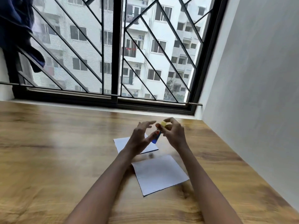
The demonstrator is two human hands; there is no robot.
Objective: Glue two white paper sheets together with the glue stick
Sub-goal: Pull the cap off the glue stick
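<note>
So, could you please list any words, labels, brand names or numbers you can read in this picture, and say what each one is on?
None can be read.
Glue stick: blue body with a yellow cap, held between the left hand and right hand; any label is blurred.
Near paper sheet and far paper sheet: blank.

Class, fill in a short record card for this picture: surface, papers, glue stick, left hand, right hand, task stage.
surface: wooden table by a barred window
papers: two white sheets, far sheet and near sheet, lying flat and apart
glue stick: blue body, yellow cap, held above the far sheet
left hand: fingers on the blue body
right hand: fingers around the cap
task stage: no sheets joined yet
</note>
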